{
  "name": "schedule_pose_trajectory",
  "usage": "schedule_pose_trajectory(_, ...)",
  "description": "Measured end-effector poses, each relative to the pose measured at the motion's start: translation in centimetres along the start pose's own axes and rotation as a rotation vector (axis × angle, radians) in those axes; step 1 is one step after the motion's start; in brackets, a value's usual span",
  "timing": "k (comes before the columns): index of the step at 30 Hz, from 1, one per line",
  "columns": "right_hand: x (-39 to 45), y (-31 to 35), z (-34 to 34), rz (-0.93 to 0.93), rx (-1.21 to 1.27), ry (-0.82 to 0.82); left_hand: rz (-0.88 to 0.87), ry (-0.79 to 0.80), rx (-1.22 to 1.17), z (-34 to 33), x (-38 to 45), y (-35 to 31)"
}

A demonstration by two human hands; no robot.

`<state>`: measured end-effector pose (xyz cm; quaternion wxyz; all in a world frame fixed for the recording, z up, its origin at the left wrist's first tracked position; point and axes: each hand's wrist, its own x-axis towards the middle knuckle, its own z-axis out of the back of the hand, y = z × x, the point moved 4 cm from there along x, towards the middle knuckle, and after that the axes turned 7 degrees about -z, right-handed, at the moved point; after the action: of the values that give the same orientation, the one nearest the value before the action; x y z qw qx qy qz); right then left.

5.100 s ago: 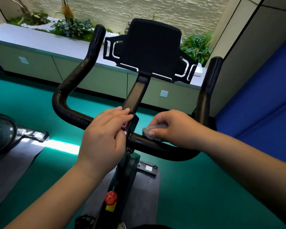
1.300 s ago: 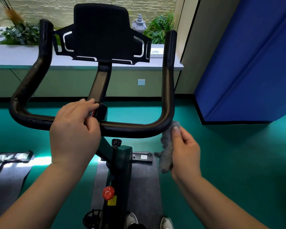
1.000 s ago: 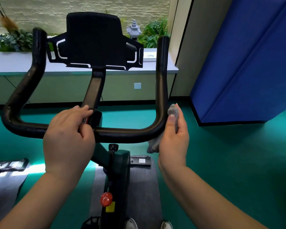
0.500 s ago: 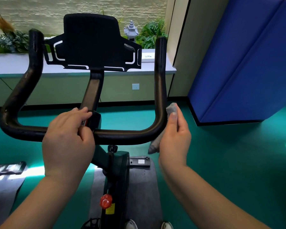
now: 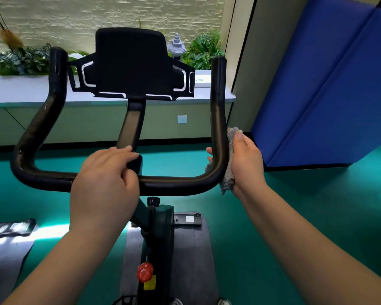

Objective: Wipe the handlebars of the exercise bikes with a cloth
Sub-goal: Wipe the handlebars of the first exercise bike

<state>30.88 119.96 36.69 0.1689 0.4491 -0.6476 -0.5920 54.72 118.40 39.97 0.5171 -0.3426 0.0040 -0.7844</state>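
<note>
The right hand (image 5: pixel 245 159) is wrapping a grey cloth (image 5: pixel 229 164) around the lower part of the handlebar's (image 5: pixel 174 183) right upright, thumb lying up the outside of the cloth and fingertips peeking round the inner side of the tube. The left hand (image 5: pixel 103 183) is curling over the crossbar just left of the centre clamp, fingers folded onto the bar and steadying it. The cloth is looking soft and limp, its lower edge hanging loose below the bend, so it should mould to the round tube; bunching it in the palm seems the surest hold. The bar itself is looking rigid and smooth, probably a bit slick, and fixed to the bike (image 5: pixel 158 227). The black tablet holder (image 5: pixel 130 62) is standing above on its stem. The cloth's contact face is hidden behind the tube, I cannot tell how clean the bar is, and any other bikes are lying outside the view
</note>
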Motion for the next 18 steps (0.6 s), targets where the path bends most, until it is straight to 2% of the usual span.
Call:
schedule_pose_trajectory(5, 0.7, 0.5, -0.2, -0.008, -0.047, 0.036, -0.024, 0.148, 0.043, -1.3, 2.3, -0.7)
schedule_pose_trajectory(8, 1.7, 1.1, -0.3, -0.030, -0.065, 0.073, -0.091, 0.152, 0.041, -2.2, 3.4, -1.5)
schedule_pose_trajectory(14, 5.6, 2.5, -1.2, -0.042, -0.093, 0.143, -0.233, 0.064, 0.036, -3.4, 6.8, -3.9)
schedule_pose_trajectory(18, 8.3, 3.6, -2.1, -0.041, -0.060, 0.185, -0.290, 0.114, 0.082, -4.7, 10.0, -5.7)
